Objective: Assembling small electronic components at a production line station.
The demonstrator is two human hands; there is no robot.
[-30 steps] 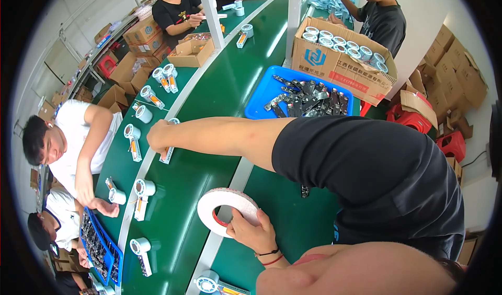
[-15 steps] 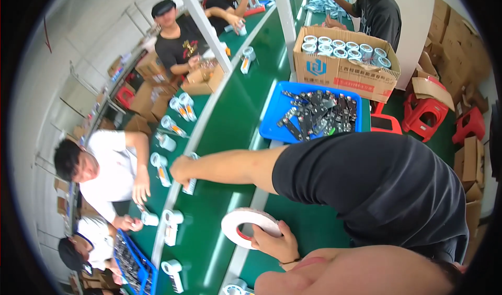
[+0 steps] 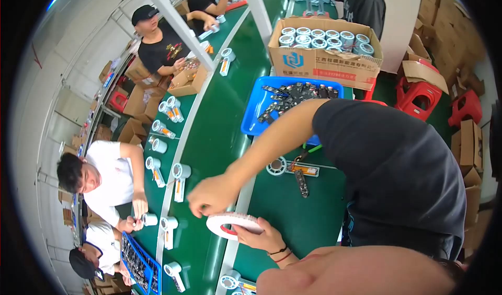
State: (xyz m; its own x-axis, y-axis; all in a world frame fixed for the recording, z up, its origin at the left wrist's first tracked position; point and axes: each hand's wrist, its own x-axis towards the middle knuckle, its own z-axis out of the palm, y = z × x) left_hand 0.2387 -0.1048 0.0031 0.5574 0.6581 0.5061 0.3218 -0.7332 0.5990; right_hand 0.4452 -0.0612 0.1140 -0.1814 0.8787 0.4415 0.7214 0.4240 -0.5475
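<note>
My left hand point(image 3: 264, 237), with a dark band at its wrist, grips a wide flat roll of white tape point(image 3: 214, 225) with a red core. Close by the roll's far edge is my right hand point(image 3: 213, 194), its fingers curled in; whatever they may hold is too small to make out. On the green belt beyond stands a pale blue cylinder with a white strip point(image 3: 180, 184). Right of my hands, a round pale blue housing point(image 3: 276, 166) is wired to an orange and white strip point(image 3: 307, 170). A black circuit strip point(image 3: 301, 184) lies beside them.
A blue tray point(image 3: 250, 112) of black circuit strips is partly behind my right arm; a green-handled tool point(image 3: 314, 148) lies below it. Behind stands a cardboard box point(image 3: 327, 67) of cylinders. Co-workers sit across the belt point(image 3: 209, 133). A metal post point(image 3: 257, 15) rises beside it. Red stools point(image 3: 418, 94) stand right.
My right hand has drawn back from the belt's far side to the tape roll, leaving a cylinder with its strip there. The view has shifted, and the housing and circuit strip on the table now show.
</note>
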